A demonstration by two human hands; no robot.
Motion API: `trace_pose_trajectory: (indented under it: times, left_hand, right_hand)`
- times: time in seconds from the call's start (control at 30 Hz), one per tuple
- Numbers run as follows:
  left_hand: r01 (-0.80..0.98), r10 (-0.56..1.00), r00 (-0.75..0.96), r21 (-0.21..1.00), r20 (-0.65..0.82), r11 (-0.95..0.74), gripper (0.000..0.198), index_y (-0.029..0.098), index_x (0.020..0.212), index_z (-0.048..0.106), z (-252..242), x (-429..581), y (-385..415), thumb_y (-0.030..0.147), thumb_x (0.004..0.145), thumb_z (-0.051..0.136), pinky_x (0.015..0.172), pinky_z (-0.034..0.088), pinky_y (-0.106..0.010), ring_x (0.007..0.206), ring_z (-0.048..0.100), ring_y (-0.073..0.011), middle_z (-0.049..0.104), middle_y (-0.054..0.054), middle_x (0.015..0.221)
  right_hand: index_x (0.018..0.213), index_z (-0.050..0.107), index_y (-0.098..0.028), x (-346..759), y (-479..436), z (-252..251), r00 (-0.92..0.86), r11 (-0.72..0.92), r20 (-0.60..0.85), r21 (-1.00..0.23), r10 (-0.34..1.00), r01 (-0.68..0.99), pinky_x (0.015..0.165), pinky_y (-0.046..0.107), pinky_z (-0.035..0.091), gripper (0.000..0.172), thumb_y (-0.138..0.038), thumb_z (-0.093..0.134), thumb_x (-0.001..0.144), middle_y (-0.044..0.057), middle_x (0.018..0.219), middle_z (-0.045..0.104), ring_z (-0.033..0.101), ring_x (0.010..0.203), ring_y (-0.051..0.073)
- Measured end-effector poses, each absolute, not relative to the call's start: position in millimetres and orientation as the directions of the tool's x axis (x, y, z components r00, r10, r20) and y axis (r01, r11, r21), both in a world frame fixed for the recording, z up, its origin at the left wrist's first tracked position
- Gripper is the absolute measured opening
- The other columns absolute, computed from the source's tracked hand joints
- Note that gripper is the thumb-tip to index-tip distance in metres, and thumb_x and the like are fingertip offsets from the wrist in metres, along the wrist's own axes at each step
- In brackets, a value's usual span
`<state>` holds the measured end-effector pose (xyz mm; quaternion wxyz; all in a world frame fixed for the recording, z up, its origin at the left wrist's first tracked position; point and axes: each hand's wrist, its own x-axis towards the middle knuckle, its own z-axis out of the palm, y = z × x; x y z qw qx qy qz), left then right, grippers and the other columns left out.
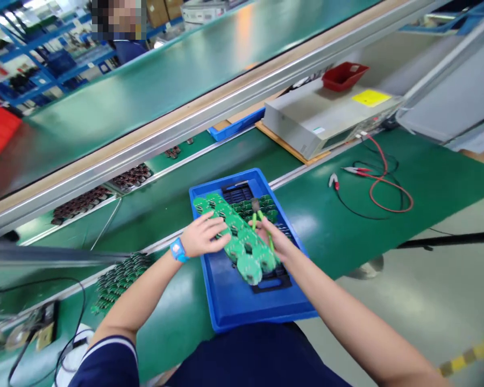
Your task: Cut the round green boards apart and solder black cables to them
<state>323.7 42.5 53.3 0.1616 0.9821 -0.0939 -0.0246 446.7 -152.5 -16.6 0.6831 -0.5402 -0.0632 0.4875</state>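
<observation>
A green circuit board panel (242, 236) made of joined round boards lies slantwise over a blue tray (221, 306). My left hand (205, 235), with a blue watch at the wrist, grips the panel's left edge, its fingers and thumb over the top face. In my right hand (275, 240) is a pair of green-handled cutters (255, 206), jaws pointing up and away from me. This hand is beside the panel's right edge; its fingers are partly hidden by the handles. Under the panel, more green boards (269, 204) rest in a black rack (240, 192) inside the tray.
Stacked green boards (119, 282) lie left on the green bench. Behind right stands a grey instrument (318, 118) with a red bin (342, 76) on top and clip leads (383, 177) in front. A raised conveyor (177, 80) crosses the back; a person (127, 51) is beyond it.
</observation>
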Motion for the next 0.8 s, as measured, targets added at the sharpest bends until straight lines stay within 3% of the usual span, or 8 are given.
trace_pose_trajectory:
  times: [0.17,0.23,0.3,0.37,0.43,0.53,0.67,0.8]
  left_hand:
    - [-0.037,-0.04,0.999,0.406,0.001,-0.913,0.019,0.037,0.086,0.065,42.9,233.0,21.0,0.034,0.086,0.045,0.105,0.035,-0.054,0.115,0.054,-0.0213,0.065,0.0,0.108]
    - [0.102,0.193,0.965,0.426,0.178,-0.899,0.019,0.037,0.092,0.063,30.6,199.3,14.8,0.031,0.085,0.046,0.105,0.033,-0.055,0.122,0.047,-0.0228,0.06,-0.001,0.118]
    - [0.294,0.531,0.793,0.576,0.298,-0.762,0.026,0.035,0.11,0.056,19.3,173.2,8.7,0.032,0.086,0.046,0.105,0.033,-0.055,0.129,0.037,-0.0243,0.05,-0.005,0.131]
    - [0.385,0.8,0.588,0.827,0.121,-0.409,0.039,0.03,0.127,0.041,13.2,158.2,2.5,0.04,0.09,0.036,0.099,0.042,-0.052,0.126,0.042,-0.0237,0.047,-0.01,0.133]
    - [0.337,0.818,0.525,0.94,-0.234,0.053,0.05,0.026,0.133,0.034,12.7,153.3,-4.8,0.049,0.092,0.014,0.091,0.049,-0.048,0.114,0.054,-0.0215,0.055,-0.012,0.125]
    - [0.14,0.693,0.524,0.853,-0.494,0.502,0.065,0.023,0.126,0.046,14.5,153.4,-17.2,0.059,0.089,0.008,0.094,0.047,-0.044,0.107,0.059,-0.0222,0.063,-0.009,0.113]
    - [-0.267,0.759,0.394,0.725,-0.519,0.635,0.056,0.016,0.111,0.059,6.0,145.6,-24.4,0.061,0.079,0.048,0.098,0.042,-0.04,0.107,0.058,-0.0255,0.066,-0.009,0.107]
    - [-0.415,0.827,0.273,0.715,-0.492,0.563,0.051,0.016,0.101,0.061,-1.7,128.9,-18.7,0.059,0.072,0.061,0.094,0.043,-0.037,0.099,0.061,-0.0225,0.068,-0.007,0.097]
  right_hand:
    - [0.093,0.056,-0.023,370.6,-120.2,8.5,0.274,-0.131,-0.404,-0.735,0.873,-0.665,0.061,0.034,0.051,0.051,-0.04,0.075,0.049,-0.001,0.071,0.066,0.062,0.058,0.017]
    - [0.095,0.054,-0.022,348.5,-113.8,8.1,0.252,-0.155,-0.413,-0.733,0.875,-0.662,0.061,0.034,0.051,0.053,-0.036,0.075,0.048,-0.001,0.073,0.066,0.061,0.057,0.017]
    - [0.095,0.053,-0.021,330.9,-107.2,4.1,0.263,-0.172,-0.425,-0.748,0.866,-0.641,0.061,0.035,0.051,0.053,-0.037,0.074,0.049,0.0,0.075,0.065,0.06,0.058,0.016]
    - [0.094,0.051,-0.021,315.2,-99.3,0.3,0.295,-0.184,-0.427,-0.782,0.855,-0.596,0.064,0.035,0.051,0.053,-0.037,0.074,0.049,0.0,0.077,0.065,0.06,0.061,0.017]
    - [0.096,0.05,-0.021,299.4,-91.3,-0.2,0.342,-0.197,-0.415,-0.831,0.843,-0.521,0.072,0.036,0.05,0.055,-0.037,0.075,0.05,0.001,0.084,0.064,0.061,0.071,0.018]
    - [0.095,0.051,-0.02,276.2,-85.4,8.6,0.388,-0.243,-0.382,-0.901,0.839,-0.36,0.085,0.038,0.045,0.053,-0.037,0.075,0.052,0.002,0.092,0.062,0.058,0.085,0.02]
    - [0.094,0.055,-0.018,260.4,-93.8,31.3,0.299,-0.302,-0.342,-0.938,0.891,-0.172,0.087,0.039,0.041,0.043,-0.049,0.064,0.066,0.004,0.089,0.061,0.056,0.087,0.021]
    - [0.103,0.054,-0.019,261.9,-107.3,48.8,0.185,-0.352,-0.325,-0.925,0.927,0.141,0.085,0.039,0.043,0.045,-0.057,0.044,0.08,0.008,0.096,0.061,0.056,0.09,0.022]
